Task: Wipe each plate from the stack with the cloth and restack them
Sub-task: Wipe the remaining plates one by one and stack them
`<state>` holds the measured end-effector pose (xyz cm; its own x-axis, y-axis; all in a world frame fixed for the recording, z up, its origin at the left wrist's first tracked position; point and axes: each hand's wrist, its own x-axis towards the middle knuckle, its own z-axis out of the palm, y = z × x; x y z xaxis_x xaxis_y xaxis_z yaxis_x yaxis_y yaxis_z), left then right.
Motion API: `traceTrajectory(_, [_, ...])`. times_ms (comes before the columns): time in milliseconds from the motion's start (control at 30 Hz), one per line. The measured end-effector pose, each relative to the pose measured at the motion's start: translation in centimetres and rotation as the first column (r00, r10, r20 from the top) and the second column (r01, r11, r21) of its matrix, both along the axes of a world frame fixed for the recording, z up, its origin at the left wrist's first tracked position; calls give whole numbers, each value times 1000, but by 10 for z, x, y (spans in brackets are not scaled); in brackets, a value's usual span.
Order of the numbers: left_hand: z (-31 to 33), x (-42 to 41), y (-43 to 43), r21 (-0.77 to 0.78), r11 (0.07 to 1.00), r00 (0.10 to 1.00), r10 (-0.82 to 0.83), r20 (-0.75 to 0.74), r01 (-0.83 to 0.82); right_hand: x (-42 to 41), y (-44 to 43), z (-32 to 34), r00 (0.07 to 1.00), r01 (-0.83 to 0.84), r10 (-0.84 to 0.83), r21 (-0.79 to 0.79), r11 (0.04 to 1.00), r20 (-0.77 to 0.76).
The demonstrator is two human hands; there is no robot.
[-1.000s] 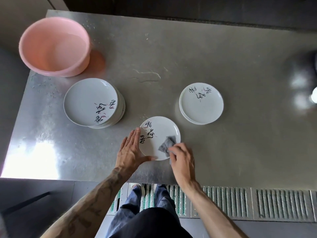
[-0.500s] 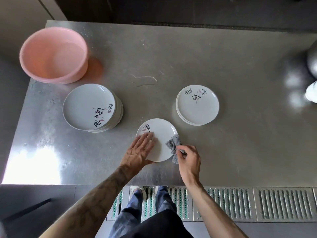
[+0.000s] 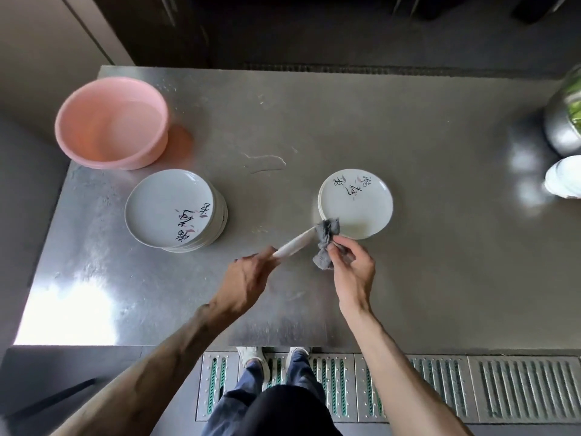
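Observation:
My left hand [image 3: 248, 280] grips a white plate [image 3: 294, 244] by its near edge; the plate is lifted off the steel table [image 3: 424, 278] and tilted on edge, so only its rim shows. My right hand [image 3: 353, 267] pinches a crumpled grey cloth [image 3: 325, 240] against the plate's far end. A taller stack of white plates with black script [image 3: 171, 209] stands to the left. A lower stack of the same plates [image 3: 356, 204] stands to the right, just behind the cloth.
A pink plastic basin [image 3: 111, 122] stands at the table's back left corner. At the right edge are a metal bowl with greens [image 3: 564, 121] and a white dish [image 3: 564, 179]. A small water smear [image 3: 265, 162] lies mid-table. Floor grating runs below the front edge.
The plate lay flat on the table under my left hand; now my left hand has lifted it and tipped it on edge. My right hand moved the cloth up to its far end.

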<state>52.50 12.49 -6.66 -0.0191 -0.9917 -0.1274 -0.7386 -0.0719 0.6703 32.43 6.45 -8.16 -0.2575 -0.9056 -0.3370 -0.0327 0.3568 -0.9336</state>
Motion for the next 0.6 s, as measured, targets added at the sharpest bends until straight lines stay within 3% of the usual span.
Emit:
traceTrajectory(100, [23,3,-1,107,993,905,96,-415,-57,15,-18,29,995,-90,84,-108,990,-60])
traceTrajectory(167, [37,2,0,211,977,787,148,-599,-24,23,-19,49,941,-262,192,-239,935,-277])
traceTrajectory(267, [52,-2,0,281,959,693,231,-683,-42,38,-6,72,766,-567,321,-350,746,-557])
traceTrajectory(367, [60,-3,-1,303,949,629,288,-722,-87,48,-1,87,641,-718,336,-385,580,-690])
traceTrajectory(400, [63,-1,0,299,950,606,289,-741,-88,47,-7,91,649,-704,316,-390,593,-692])
traceTrajectory(533, [76,9,0,260,960,516,276,-811,-104,31,-39,107,810,-448,233,-313,837,-538])
traceTrajectory(600, [81,15,-4,244,962,496,272,-825,-121,34,-40,116,802,-450,228,-308,838,-552])
